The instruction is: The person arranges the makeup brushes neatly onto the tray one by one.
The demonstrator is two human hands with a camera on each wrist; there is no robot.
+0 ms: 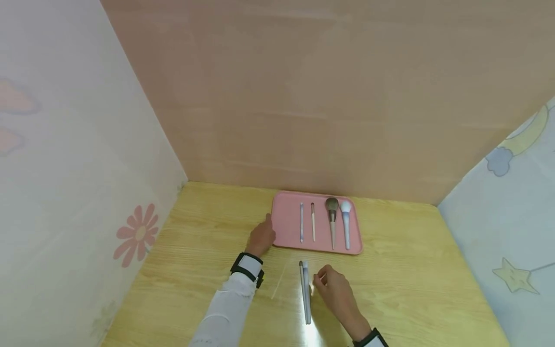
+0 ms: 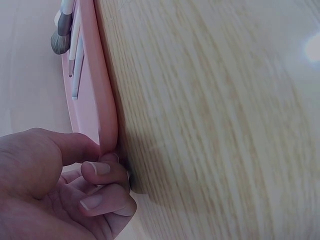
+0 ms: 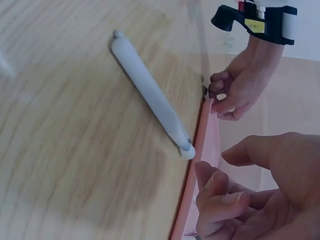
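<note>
A pink tray [image 1: 286, 226] lies at the back of the table with makeup brushes on it. My left hand [image 1: 261, 237] pinches the tray's left edge between thumb and fingers; in the left wrist view, the thumb of that hand [image 2: 50, 180] is on the rim. Two slim makeup brushes [image 1: 307, 296] lie side by side in front of the tray, bristle ends toward it. Just right of them, apart from their handles, hovers my right hand [image 1: 338, 294]. Its fingers are loosely bent, thumb apart, with nothing between them in the right wrist view [image 3: 250, 195].
On the tray are a slim pale brush [image 1: 301, 221], a slim dark-tipped brush [image 1: 313, 222], a large brown-haired brush [image 1: 332, 205] and a large white-haired brush [image 1: 346, 207]. The wooden table [image 1: 416, 270] meets a tan backdrop [image 1: 303, 96] behind the tray.
</note>
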